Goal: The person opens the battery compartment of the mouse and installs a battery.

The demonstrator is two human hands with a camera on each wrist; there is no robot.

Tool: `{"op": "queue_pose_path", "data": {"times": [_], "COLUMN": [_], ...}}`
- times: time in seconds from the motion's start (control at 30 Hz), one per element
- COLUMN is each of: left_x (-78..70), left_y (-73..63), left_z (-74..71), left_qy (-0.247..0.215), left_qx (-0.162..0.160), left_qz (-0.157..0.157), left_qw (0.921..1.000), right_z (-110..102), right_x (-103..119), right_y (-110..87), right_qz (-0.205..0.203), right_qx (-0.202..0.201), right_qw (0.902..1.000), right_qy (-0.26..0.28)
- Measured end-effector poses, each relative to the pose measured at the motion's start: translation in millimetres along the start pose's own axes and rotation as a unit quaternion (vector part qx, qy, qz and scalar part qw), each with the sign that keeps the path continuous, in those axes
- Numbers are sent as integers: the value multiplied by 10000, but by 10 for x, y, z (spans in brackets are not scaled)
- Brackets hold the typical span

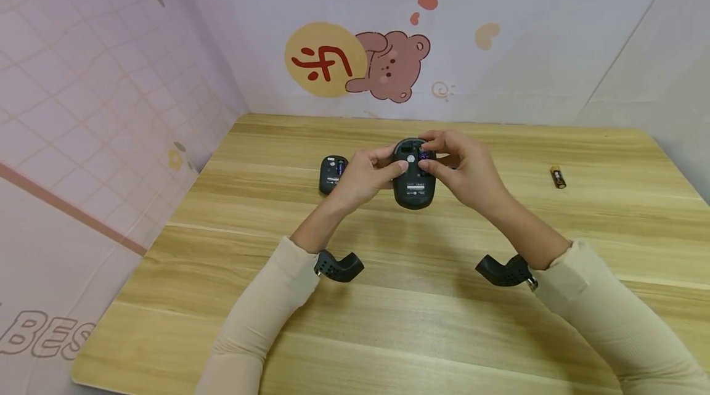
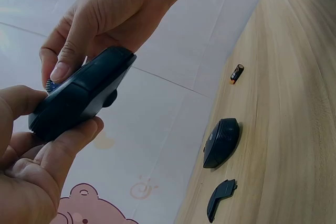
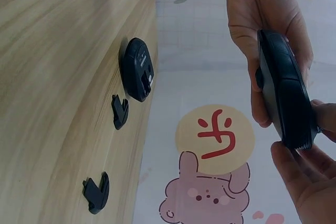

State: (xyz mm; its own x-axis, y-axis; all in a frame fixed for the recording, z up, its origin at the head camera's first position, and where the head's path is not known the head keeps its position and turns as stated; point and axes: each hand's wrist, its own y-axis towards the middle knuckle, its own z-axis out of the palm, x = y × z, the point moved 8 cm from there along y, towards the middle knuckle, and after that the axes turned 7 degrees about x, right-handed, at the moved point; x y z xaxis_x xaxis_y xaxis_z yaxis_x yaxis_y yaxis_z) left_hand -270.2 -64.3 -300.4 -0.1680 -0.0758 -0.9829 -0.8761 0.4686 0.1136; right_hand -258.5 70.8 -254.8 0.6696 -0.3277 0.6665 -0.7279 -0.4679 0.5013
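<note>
Working a battery (image 1: 424, 154) at the underside of an upturned mouse (image 1: 413, 179) appears the step in hand; whether seating or removing cannot be told. Left hand (image 1: 363, 179), fingers curled, grips the mouse at its three o'clock; right hand (image 1: 468, 167) pinches the battery at its nine o'clock. The next move likely calls for a steady mouse and controlled thumb pressure.

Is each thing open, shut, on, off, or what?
Held mouse: in left hand, battery bay open.
Blue battery: pinched by right hand.
Second mouse: upside down, uncovered, battery inside.
Two battery covers: off, on table.
Loose battery: lying on table.
Ridged black object: on table, kind unclear.
</note>
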Motion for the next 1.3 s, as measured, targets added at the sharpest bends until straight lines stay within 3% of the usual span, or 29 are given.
{"op": "queue_pose_path", "data": {"times": [0.13, 0.57, 0.93, 1.3], "left_x": [12, 14, 10, 36], "left_y": [6, 5, 12, 17], "left_z": [10, 31, 54, 61], "left_qy": [-13, 103, 147, 160], "left_qx": [1, 70, 99, 114], "left_qz": [20, -8, -85, -143], "left_qw": [10000, 9999, 9998, 9997], "right_z": [5, -17, -72, -63], "right_x": [-21, -70, -58, -96], "right_y": [-15, -17, -31, -36], "right_qz": [60, 336, -36, 148], "right_qx": [51, 251, -124, -353], "right_qw": [9999, 9988, 9994, 9981], "right_qy": [149, -259, -325, -483]}}
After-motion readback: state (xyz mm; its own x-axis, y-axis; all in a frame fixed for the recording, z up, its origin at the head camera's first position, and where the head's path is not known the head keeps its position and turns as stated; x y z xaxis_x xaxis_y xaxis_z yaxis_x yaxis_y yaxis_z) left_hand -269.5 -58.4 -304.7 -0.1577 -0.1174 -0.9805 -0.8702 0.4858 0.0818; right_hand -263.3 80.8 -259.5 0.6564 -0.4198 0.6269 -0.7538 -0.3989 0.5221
